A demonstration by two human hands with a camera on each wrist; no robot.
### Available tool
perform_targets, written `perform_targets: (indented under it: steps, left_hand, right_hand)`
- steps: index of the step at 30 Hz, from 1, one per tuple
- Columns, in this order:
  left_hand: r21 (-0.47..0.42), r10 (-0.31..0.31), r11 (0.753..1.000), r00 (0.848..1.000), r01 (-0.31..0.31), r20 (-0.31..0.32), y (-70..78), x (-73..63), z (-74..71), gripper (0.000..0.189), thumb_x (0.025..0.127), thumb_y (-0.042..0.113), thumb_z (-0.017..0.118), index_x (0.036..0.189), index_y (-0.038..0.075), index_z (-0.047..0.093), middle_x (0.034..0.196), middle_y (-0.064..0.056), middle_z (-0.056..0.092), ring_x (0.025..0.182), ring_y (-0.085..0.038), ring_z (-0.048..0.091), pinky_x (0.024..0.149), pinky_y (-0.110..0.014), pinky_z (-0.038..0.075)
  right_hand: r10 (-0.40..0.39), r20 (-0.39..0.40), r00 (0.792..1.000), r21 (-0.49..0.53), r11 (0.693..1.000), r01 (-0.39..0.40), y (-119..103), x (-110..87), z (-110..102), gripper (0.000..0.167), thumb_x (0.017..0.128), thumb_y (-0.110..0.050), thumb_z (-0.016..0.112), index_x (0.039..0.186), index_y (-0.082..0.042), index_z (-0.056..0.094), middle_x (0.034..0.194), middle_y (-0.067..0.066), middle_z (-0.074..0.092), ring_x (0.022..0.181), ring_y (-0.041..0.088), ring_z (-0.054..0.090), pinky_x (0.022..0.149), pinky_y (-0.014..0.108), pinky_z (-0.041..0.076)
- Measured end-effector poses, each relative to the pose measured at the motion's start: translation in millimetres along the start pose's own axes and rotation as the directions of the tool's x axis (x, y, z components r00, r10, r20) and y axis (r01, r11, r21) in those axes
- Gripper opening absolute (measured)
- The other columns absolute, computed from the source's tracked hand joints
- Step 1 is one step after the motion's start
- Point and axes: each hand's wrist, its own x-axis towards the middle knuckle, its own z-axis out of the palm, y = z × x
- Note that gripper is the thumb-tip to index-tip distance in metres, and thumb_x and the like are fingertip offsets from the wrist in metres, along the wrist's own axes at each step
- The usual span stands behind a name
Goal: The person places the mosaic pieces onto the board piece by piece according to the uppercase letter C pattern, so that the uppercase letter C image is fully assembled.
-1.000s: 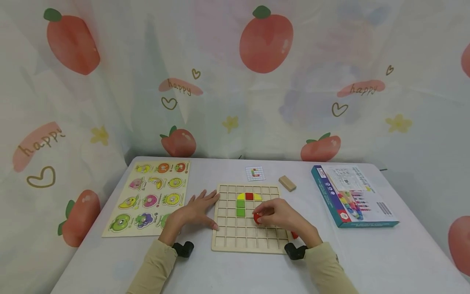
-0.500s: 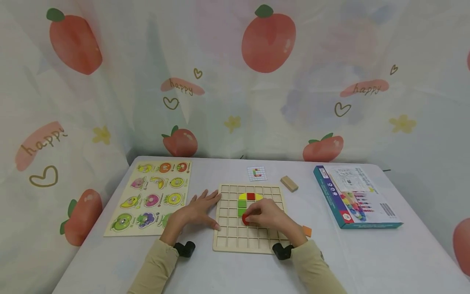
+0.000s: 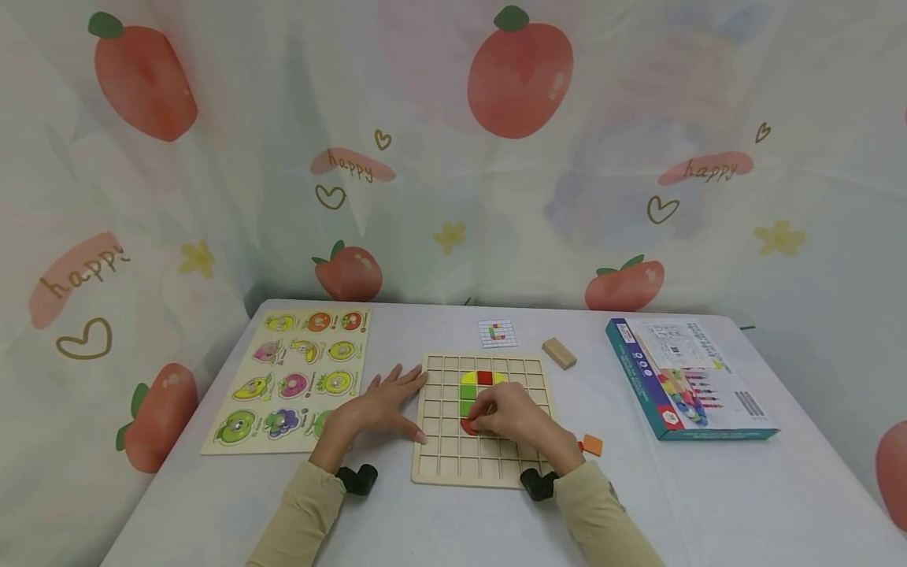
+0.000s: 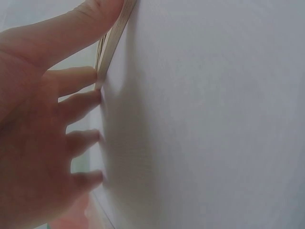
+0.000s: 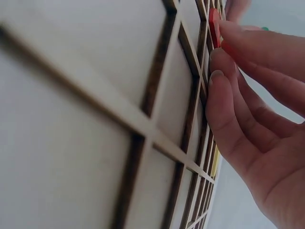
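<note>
A wooden grid board (image 3: 442, 469) lies in the middle of the table in the head view. Yellow rounded pieces flank a red square (image 3: 485, 378) near its top, above two green squares (image 3: 468, 391) in a column. Just below the green column, my right hand (image 3: 516, 416) pinches a red round-edged piece (image 3: 468, 427) between thumb and fingers. The right wrist view shows that red piece (image 5: 215, 28) down at a cell's dividers. My left hand (image 3: 375, 409) spreads along the board's left edge, its thumb (image 4: 71, 38) on the rim and its fingers straight.
Right of the board, an orange square (image 3: 592, 446) lies by a bit of red, partly behind my wrist. Behind the board are a small pattern card (image 3: 497, 334) and a wooden block (image 3: 559, 353). A fruit puzzle board (image 3: 283, 378) lies left, a flat box (image 3: 690, 378) right.
My right hand has moved left across the board with the red piece, which now sits flatter under the green column. The orange square has come out from behind my arm. My left hand stays put.
</note>
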Motion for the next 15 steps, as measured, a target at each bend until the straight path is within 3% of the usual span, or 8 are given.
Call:
perform_targets:
  steps: [8,15]
  left_hand:
    - [0.006,0.005,1.0,1.0,-0.005,-0.003,0.7,0.8,0.7,0.106,0.078,0.04,0.09,0.163,0.015,0.032,0.173,-0.001,0.02,0.162,-0.032,0.003,0.13,-0.056,0.001]
    - [-0.003,-0.004,1.0,1.0,0.004,0.0,1.7,-1.0,0.5,0.105,0.078,0.039,0.089,0.163,0.016,0.032,0.173,-0.002,0.02,0.162,-0.032,0.003,0.13,-0.056,0.0]
  right_hand:
    - [0.033,0.005,0.999,-0.002,0.999,-0.033,-1.3,-1.6,0.4,0.012,0.082,-0.009,0.086,0.09,-0.009,0.077,0.08,-0.004,0.068,0.075,0.011,0.058,0.069,0.025,0.052]
    - [0.009,0.01,1.0,-0.003,1.0,-0.009,4.0,-9.3,-7.3,0.016,0.083,-0.008,0.084,0.096,-0.006,0.075,0.081,-0.003,0.066,0.076,0.011,0.057,0.069,0.023,0.051]
